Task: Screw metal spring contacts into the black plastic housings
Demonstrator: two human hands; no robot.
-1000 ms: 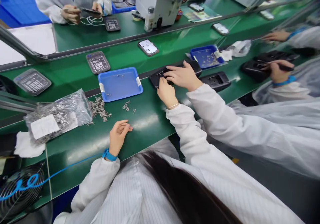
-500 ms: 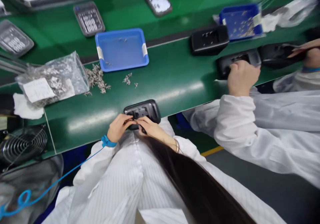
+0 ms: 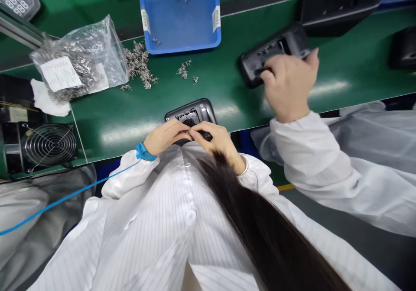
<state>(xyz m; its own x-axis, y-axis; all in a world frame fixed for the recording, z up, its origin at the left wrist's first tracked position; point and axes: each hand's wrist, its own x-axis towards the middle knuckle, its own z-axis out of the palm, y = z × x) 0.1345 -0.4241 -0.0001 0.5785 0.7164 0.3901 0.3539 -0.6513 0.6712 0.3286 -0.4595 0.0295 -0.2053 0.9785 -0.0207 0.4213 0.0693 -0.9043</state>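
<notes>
A black plastic housing [image 3: 208, 108] with an open compartment lies at the bench's front edge, against my body. Over its near side, my left hand [image 3: 167, 136] and my right hand [image 3: 217, 141] meet fingertip to fingertip. Both are closed in a pinch around a small metal piece [image 3: 189, 131], mostly hidden by the fingers. A blue wrist strap [image 3: 144, 152] with a cord is on my left wrist. Beyond the housing lie a few loose metal pieces [image 3: 183, 69] and a larger heap of them [image 3: 139, 63].
A blue tray [image 3: 180, 20] holds a few metal pieces. Left of it sits a clear bag [image 3: 107, 53] of such pieces. A fan [image 3: 48, 144] stands at far left. At right, a co-worker's hand [image 3: 289, 85] is over another black housing [image 3: 250, 66].
The view has shifted closer to the bench. My hands stay together at the housing's near side, fingertips now pinched together. The co-worker's hand and housing appear nearer to me.
</notes>
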